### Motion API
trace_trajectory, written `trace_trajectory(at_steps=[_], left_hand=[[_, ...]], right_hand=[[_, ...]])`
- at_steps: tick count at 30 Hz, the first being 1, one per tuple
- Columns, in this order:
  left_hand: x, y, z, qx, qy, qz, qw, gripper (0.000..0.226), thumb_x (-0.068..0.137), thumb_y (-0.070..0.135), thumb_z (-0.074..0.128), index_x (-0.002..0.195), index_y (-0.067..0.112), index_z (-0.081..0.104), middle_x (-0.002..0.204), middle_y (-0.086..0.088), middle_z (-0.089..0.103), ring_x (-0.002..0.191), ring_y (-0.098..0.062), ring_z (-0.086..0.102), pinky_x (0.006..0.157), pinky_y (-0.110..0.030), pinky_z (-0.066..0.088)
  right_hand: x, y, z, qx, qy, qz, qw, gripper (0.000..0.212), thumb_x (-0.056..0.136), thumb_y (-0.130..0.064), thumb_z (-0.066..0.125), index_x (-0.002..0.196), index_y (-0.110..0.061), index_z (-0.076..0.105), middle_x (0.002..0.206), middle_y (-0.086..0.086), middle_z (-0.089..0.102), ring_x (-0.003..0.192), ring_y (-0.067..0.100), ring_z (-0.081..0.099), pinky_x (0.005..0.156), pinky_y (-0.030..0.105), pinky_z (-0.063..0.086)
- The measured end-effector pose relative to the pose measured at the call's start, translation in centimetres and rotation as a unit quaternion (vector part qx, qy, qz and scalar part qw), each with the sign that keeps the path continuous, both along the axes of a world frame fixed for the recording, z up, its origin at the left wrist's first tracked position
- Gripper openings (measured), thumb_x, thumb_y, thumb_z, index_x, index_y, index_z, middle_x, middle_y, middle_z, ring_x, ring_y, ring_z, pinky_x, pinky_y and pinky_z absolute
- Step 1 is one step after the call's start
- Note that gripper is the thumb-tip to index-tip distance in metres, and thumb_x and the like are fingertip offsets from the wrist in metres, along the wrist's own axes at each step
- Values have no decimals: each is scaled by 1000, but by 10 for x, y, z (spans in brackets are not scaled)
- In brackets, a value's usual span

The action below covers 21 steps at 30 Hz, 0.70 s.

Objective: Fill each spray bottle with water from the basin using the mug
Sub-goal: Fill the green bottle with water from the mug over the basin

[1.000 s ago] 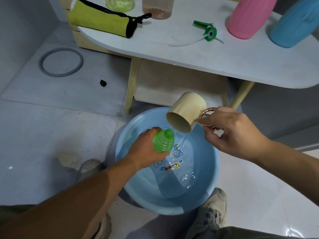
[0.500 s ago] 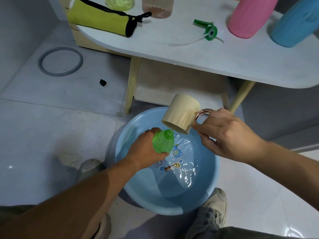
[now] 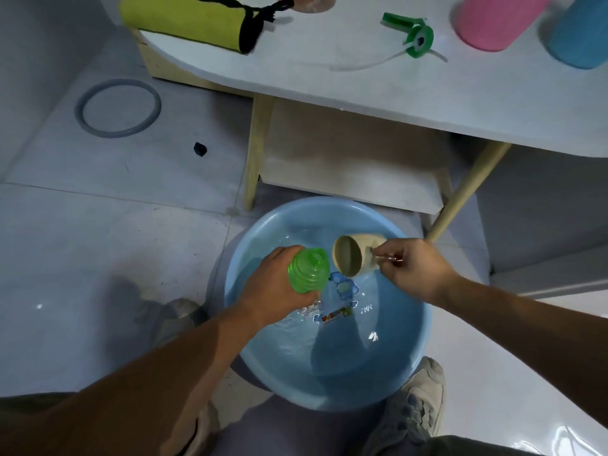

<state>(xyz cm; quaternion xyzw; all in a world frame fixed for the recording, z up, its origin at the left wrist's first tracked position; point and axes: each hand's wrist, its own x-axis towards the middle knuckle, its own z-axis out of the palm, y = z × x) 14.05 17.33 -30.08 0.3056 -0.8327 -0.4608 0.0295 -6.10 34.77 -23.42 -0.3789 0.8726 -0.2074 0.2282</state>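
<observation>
Water is held in a round light-blue plastic basin point(image 3: 411, 350) that is set on the pale tiled floor, in the head view. A translucent green ribbed spray bottle point(image 3: 309, 271) without its head is kept upright over the left part of the basin; the left hand point(image 3: 276, 287) is wrapped around it with curled fingers, and its base is hidden. Just beside it on the right, a beige mug point(image 3: 357, 258) is tipped on its side low over the water, mouth turned toward the bottle; whether it touches the water cannot be told. Its coppery handle is pinched by the fingers of the right hand point(image 3: 414, 271). On the white table point(image 3: 362, 90) behind, a green trigger spray head point(image 3: 413, 32), a pink ribbed bottle point(image 3: 490, 18) and a blue bottle point(image 3: 582, 34) are seen.
</observation>
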Motion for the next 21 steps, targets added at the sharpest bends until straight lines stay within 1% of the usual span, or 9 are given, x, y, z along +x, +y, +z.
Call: trace_trajectory(at_steps=[2,5,6,9,11,13,16,19,21], left_hand=[[2,-2,-2,-7,-1,5,1000,89,61,34,98,139,22,56,134,2,58,120,-17,56,101,-26,43],[3,-4,-7,-9,1,10,1000,86,62,33,98,138,20,57,133,2,60,119,-14,56,96,-18,38],[3,-5,-8,-7,1,11,1000,83,63,33,97,135,21,58,131,3,61,118,-14,58,95,-18,40],[3,-7,-13,4,-7,10,1000,74,64,35,95,128,24,61,118,5,68,108,-17,64,93,-32,51],[4,-6,-14,5,-7,10,1000,72,64,34,95,127,24,61,115,5,69,105,-18,64,92,-37,53],[4,-6,-14,5,-10,11,1000,75,64,35,95,129,25,59,117,5,67,106,-19,62,93,-40,53],[4,-5,-14,3,-11,16,1000,77,65,34,95,131,24,57,119,4,66,108,-19,61,94,-40,52],[5,-6,-15,2,-13,21,1000,80,65,35,95,134,26,55,121,5,65,111,-21,60,97,-41,51],[6,-7,-15,2,-14,21,1000,80,65,37,95,134,26,55,121,6,65,111,-20,60,96,-41,52]], right_hand=[[4,-1,-20,47,15,5,999,20,86,-15,62,99,-19,76,91,1,75,85,23,67,81,32,52],[11,-6,-49,88,40,10,995,20,88,-20,58,100,-20,74,90,7,74,88,33,66,76,37,53],[14,-7,-57,98,51,18,994,21,89,-22,57,101,-20,73,91,9,73,89,35,65,75,38,53],[20,-10,-71,129,78,43,988,22,92,-26,53,105,-20,70,96,13,71,92,38,64,73,38,52],[22,-13,-75,142,91,59,984,24,95,-26,50,109,-20,68,100,13,69,92,37,63,73,37,50],[22,-16,-78,149,100,73,981,26,94,-26,49,113,-22,67,102,12,69,92,36,63,73,36,51],[23,-17,-80,147,99,79,981,28,93,-24,48,113,-21,67,101,12,68,90,35,64,73,34,51],[26,-17,-82,149,105,84,980,27,93,-23,47,110,-19,67,100,13,67,90,34,62,69,31,44],[28,-17,-81,151,107,87,979,27,93,-23,47,111,-19,66,101,13,67,90,34,62,68,31,42]])
